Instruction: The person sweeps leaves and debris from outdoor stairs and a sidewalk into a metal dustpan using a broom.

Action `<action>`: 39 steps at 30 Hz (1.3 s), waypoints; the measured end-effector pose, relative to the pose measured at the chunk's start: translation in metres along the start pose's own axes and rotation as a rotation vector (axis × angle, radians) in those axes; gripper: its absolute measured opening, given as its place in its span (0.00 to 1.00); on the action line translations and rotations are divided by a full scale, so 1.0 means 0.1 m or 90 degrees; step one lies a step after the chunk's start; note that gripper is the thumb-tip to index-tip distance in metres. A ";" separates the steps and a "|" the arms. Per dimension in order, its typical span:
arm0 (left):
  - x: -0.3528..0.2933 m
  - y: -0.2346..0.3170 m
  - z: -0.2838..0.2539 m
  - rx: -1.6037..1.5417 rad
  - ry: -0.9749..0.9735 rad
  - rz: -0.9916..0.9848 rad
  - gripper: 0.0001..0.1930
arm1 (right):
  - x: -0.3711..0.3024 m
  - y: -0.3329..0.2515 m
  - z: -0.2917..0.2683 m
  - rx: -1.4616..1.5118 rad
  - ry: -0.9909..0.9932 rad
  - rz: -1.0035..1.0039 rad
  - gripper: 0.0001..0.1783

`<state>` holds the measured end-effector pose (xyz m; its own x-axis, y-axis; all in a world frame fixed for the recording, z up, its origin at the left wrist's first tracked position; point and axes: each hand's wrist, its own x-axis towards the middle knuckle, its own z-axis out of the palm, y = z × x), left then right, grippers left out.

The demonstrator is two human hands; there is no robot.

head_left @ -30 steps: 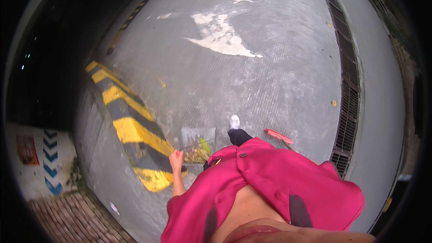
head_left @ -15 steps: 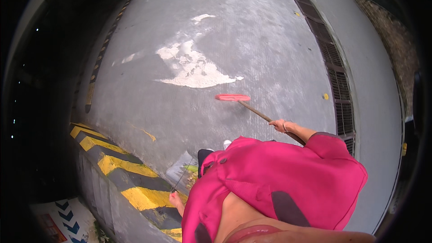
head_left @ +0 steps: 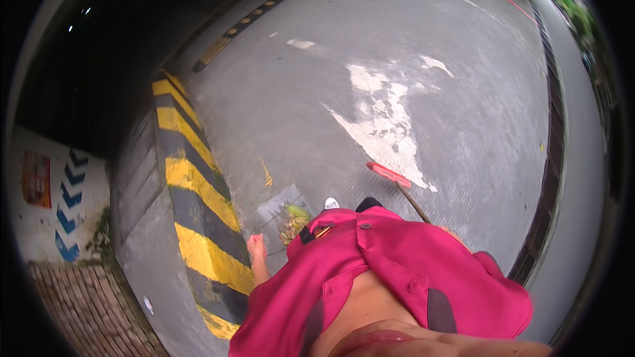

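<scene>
A broom with a red head (head_left: 389, 174) rests on the pavement ahead of me, beside a worn white painted mark. Its brown stick (head_left: 413, 203) runs back to my right hand (head_left: 451, 231), which is closed on it and mostly hidden by my pink jacket. Low on the left, my left hand (head_left: 256, 246) is closed on the thin handle of a grey dustpan (head_left: 276, 205). Dry leaves (head_left: 292, 228) and a green leaf (head_left: 298, 211) lie in the pan, partly covered by the jacket.
A yellow-and-black striped concrete kerb (head_left: 198, 192) runs close along my left. Beyond it stands a white wall with blue chevrons (head_left: 66, 205). A dark drain grating (head_left: 549, 158) borders the pavement on the right. A striped strip (head_left: 258, 13) lies at the far left.
My view has turned left, so the kerb and chevron wall show more fully. The broom head sits nearer the white mark, and my right hand has slipped mostly behind the jacket.
</scene>
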<state>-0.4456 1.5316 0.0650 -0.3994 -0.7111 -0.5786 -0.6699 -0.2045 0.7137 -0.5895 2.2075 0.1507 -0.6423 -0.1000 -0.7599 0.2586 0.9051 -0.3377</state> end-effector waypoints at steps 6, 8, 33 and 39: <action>0.62 0.61 0.34 -0.099 0.026 -0.061 0.13 | 0.93 -0.44 -0.65 -0.052 0.002 -0.010 0.23; 0.87 0.80 0.54 -0.088 0.073 -0.043 0.12 | 1.29 -0.60 -0.86 -0.063 0.004 -0.016 0.23; 4.22 2.64 2.17 -0.142 0.314 -0.207 0.08 | 6.77 -4.80 -3.70 -0.294 -0.078 -0.246 0.23; 5.16 3.74 2.35 -0.242 0.276 -0.199 0.09 | 7.61 -5.94 -4.03 -0.301 -0.075 -0.266 0.24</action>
<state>-1.0496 1.2462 -0.0598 0.1203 -0.7702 -0.6263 -0.4133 -0.6125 0.6738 -1.5231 1.7600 -0.0032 -0.5295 -0.5044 -0.6821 -0.3594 0.8617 -0.3582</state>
